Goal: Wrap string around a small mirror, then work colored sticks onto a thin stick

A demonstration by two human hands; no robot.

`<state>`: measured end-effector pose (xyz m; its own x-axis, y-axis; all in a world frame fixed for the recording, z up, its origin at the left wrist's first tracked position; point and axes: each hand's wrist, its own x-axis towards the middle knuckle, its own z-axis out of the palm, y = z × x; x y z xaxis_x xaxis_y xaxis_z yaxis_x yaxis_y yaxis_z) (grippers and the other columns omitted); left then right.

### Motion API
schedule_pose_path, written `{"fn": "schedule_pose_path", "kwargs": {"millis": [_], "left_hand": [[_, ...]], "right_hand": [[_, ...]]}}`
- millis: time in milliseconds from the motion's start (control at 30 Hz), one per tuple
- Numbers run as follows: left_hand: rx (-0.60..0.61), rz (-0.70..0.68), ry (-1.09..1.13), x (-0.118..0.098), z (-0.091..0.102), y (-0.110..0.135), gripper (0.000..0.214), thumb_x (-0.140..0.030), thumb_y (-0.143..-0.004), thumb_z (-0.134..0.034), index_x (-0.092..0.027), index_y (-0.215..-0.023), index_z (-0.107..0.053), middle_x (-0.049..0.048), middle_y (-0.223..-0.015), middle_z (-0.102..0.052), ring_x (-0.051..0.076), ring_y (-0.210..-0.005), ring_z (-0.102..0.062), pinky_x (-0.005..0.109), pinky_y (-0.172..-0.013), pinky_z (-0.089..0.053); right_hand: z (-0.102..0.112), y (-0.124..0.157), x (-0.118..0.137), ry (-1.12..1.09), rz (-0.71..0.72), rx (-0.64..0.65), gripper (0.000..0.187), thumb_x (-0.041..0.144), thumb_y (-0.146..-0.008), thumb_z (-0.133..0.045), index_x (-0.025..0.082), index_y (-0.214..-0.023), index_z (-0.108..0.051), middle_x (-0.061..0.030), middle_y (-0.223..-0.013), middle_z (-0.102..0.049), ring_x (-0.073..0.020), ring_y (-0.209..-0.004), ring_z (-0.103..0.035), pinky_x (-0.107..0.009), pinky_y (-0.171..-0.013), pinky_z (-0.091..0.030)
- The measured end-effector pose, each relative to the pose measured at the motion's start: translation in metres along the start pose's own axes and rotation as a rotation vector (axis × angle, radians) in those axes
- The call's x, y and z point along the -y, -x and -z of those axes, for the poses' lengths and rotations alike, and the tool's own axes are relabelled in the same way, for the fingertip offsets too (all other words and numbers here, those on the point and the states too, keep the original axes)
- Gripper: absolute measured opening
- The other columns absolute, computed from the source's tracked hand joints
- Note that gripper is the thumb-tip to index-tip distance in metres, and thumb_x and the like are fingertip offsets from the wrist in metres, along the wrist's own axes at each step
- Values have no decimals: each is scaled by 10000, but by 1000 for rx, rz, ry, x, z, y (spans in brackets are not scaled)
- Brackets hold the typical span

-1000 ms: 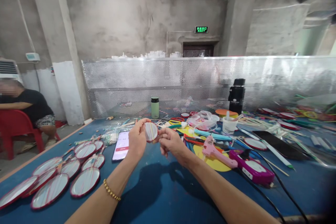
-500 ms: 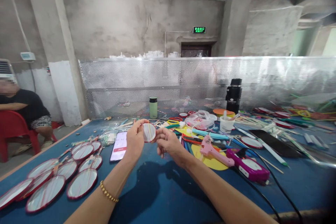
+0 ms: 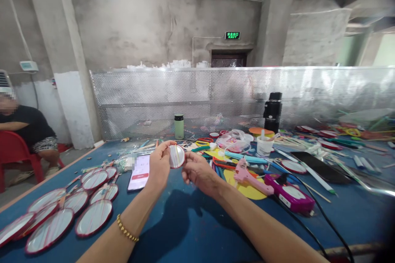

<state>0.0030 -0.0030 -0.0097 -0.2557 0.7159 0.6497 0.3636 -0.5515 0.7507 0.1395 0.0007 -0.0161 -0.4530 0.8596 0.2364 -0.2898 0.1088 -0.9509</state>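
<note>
My left hand [image 3: 161, 164] grips a small round mirror [image 3: 177, 157] with a red rim by its left side, above the table. The mirror's face, streaked with pale stripes, is turned towards me. At its right edge, my right hand [image 3: 199, 170] has its fingers curled and pinched on the rim. Just left of my left hand lies a phone [image 3: 138, 174] with a lit screen. Several similar mirrors [image 3: 94, 218] with red rims lie overlapping at the left of the table, some with small sticks on them.
A pink glue gun [image 3: 251, 178] rests on yellow sheets beside a purple device [image 3: 290, 195] with black cables. Behind stand a green bottle [image 3: 179, 127], a white cup [image 3: 264, 147] and a black flask [image 3: 273, 113]. A dark tablet-like slab [image 3: 317, 166] lies right. A seated person [image 3: 27, 127] is far left.
The view has shifted slightly, so things on the table sit a little further left. Both hands stay at the mirror, which is tilted a little differently.
</note>
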Motion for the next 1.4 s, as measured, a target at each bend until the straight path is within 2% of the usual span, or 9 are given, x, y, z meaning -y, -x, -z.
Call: {"fn": "schedule_pose_path", "kwargs": {"millis": [167, 300, 367, 500, 700, 800, 967, 1200, 1400], "left_hand": [[38, 42, 34, -9, -1, 4, 293, -243, -843, -395, -181, -966, -653, 38, -942, -681, 183, -879, -604, 299, -801, -463], [68, 61, 48, -13, -1, 5, 289, -244, -850, -393, -183, -974, -647, 32, -942, -675, 171, -832, -602, 274, -740, -465], [88, 40, 23, -11, 0, 4, 290, -235, -852, -387, -184, -965, -650, 33, -946, -676, 172, -847, -603, 277, -767, -460], [135, -7, -26, -5, 0, 4, 298, -219, -846, -380, -180, -960, -652, 41, -978, -683, 184, -861, -611, 303, -825, -447], [181, -70, -71, -2, -4, 8, 323, -219, -850, -366, -178, -979, -659, 47, -1009, -684, 194, -919, -613, 315, -863, -441], [197, -86, -78, -3, -7, 9, 334, -191, -842, -370, -172, -1026, -648, 55, -1050, -676, 188, -982, -597, 314, -900, -427], [234, -39, -69, -1, -10, 11, 339, -175, -830, -387, -163, -1083, -613, 67, -1090, -662, 190, -1002, -588, 312, -892, -424], [248, -35, -99, -1, -10, 13, 263, -209, -854, -391, -165, -944, -635, 59, -939, -672, 184, -866, -589, 289, -776, -423], [246, -3, -59, 1, -11, 13, 238, -206, -837, -405, -164, -918, -625, 48, -895, -656, 175, -828, -575, 280, -744, -415]], "right_hand": [[1, 1, 4, 1, -33, -11, 319, 161, -573, -544, 179, -891, -540, 65, -613, -527, -53, -408, -453, -175, -376, -365], [7, -2, 3, 87, -25, -72, 251, 166, -576, -526, 170, -826, -546, 85, -502, -450, -59, -368, -399, -180, -356, -331], [10, -3, 5, 160, 9, -123, 214, 184, -617, -519, 171, -828, -546, 88, -473, -432, -67, -356, -388, -183, -345, -326], [14, -2, 13, 349, 137, -200, 154, 259, -747, -534, 179, -872, -573, 44, -572, -526, -87, -424, -473, -182, -356, -352], [16, 0, 15, 597, 263, -168, 205, 314, -854, -513, 173, -758, -626, 45, -492, -492, -91, -414, -452, -198, -400, -348], [18, -1, 14, 671, 338, -179, 188, 282, -858, -519, 169, -771, -641, 36, -538, -527, -93, -455, -474, -213, -468, -365], [23, -5, 13, 746, 453, -221, 153, 237, -834, -542, 163, -834, -677, -9, -737, -631, -126, -660, -537, -228, -606, -393], [26, -8, 9, 766, 477, -221, 166, 250, -827, -545, 150, -763, -661, -5, -687, -623, -122, -618, -527, -229, -583, -391], [26, -6, 12, 736, 461, -220, 141, 244, -820, -536, 159, -757, -629, 4, -665, -602, -115, -583, -518, -225, -557, -396]]}}
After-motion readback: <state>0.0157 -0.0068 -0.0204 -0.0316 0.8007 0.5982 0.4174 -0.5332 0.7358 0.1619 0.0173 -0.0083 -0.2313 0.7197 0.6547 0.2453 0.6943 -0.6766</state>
